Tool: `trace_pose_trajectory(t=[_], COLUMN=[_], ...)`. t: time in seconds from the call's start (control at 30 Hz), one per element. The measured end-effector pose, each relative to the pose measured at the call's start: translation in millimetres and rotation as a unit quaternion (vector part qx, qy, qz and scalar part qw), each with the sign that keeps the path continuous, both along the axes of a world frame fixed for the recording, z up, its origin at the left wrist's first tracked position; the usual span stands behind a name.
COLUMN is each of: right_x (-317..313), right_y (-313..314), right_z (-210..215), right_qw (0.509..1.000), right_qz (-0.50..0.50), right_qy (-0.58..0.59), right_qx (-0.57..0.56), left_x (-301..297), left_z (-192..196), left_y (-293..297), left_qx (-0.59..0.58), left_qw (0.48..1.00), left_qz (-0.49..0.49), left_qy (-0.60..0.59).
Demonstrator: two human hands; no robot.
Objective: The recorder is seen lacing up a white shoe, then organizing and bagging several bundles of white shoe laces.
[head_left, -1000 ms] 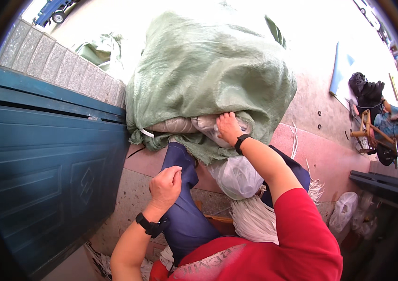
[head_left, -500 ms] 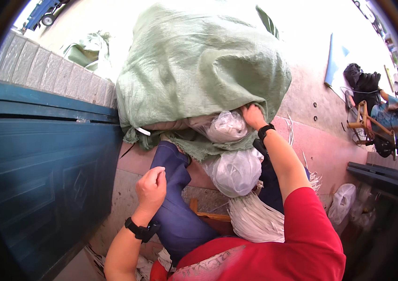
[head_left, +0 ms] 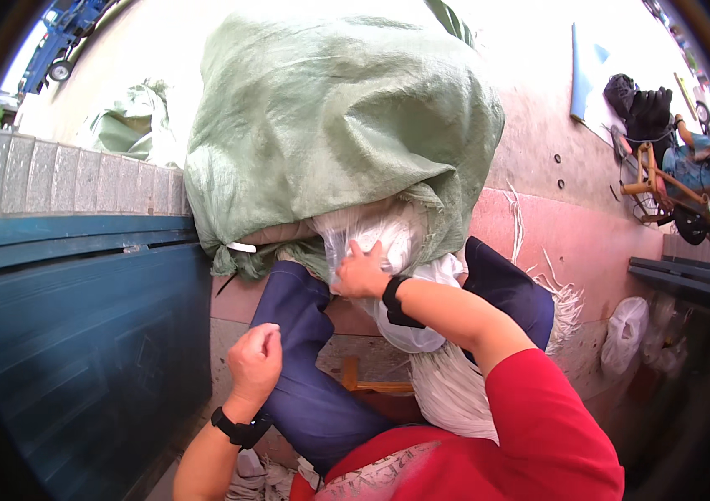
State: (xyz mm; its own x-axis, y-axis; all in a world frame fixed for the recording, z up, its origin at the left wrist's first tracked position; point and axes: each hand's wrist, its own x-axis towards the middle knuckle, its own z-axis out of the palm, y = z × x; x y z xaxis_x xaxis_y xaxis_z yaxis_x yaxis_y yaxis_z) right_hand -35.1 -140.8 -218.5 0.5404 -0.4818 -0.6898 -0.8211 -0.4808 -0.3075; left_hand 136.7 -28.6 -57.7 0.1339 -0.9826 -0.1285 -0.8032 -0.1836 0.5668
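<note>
A big green woven sack stands before me, its mouth facing my knees. Inside the mouth lies a clear plastic bag with white strands bundled in it. My right hand is on this bag, its fingers bent into the film at the near side; part of the grip is hidden. Below it, another white plastic bag sits between my knees, partly behind my right forearm. My left hand is curled into a fist above my left thigh, away from the sack. Whatever it may hold is hidden.
A blue panelled door stands close on my left. Long white strands hang between my legs over a wooden frame. More strands and a white plastic bag lie to the right. Beyond sits another person by a wooden chair frame.
My right hand has moved left and nearer, from the right edge of the sack's mouth onto the plastic bag. The film now spreads further left. My left hand stays closed, slightly lower.
</note>
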Motion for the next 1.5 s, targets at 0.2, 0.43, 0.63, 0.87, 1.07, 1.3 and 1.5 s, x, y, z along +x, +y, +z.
trace_pose_trajectory(t=[0.2, 0.43, 0.63, 0.87, 1.07, 1.3, 1.5], right_x=[-45.4, -142.6, -155.7, -173.0, -222.6, -214.2, -221.9], right_y=[-61.3, -107.8, -121.5, -124.7, -127.3, -132.6, -134.3], right_z=[-34.9, -71.7, -97.3, -168.2, -134.7, -137.2, -141.1], right_qw=[0.855, 0.86, 0.846, 0.928, 0.936, 0.901, 0.957], right_qz=[-0.42, -0.48, -0.51, -0.334, 0.023, 0.016, -0.209], right_qy=[-0.305, -0.156, -0.152, -0.007, 0.034, -0.143, -0.027], right_qx=[-0.007, -0.078, -0.037, -0.166, -0.35, -0.41, -0.201], left_x=[21.6, -44.2, -81.2, -91.6, -65.5, -52.5, 6.2], left_z=[-6.1, -123.7, -177.5, -135.5, -49.8, -2.6, -24.2], left_y=[-78.7, -146.1, -121.0, -120.9, -138.8, -129.2, -107.8], left_qx=[0.192, 0.458, 0.558, 0.418, 0.341, 0.334, 0.351], left_qw=[0.951, 0.885, 0.71, 0.72, 0.739, 0.75, 0.817], left_qz=[-0.24, -0.076, 0.176, 0.168, 0.134, 0.176, 0.173], left_qy=[-0.014, 0.029, 0.393, 0.527, 0.565, 0.543, 0.423])
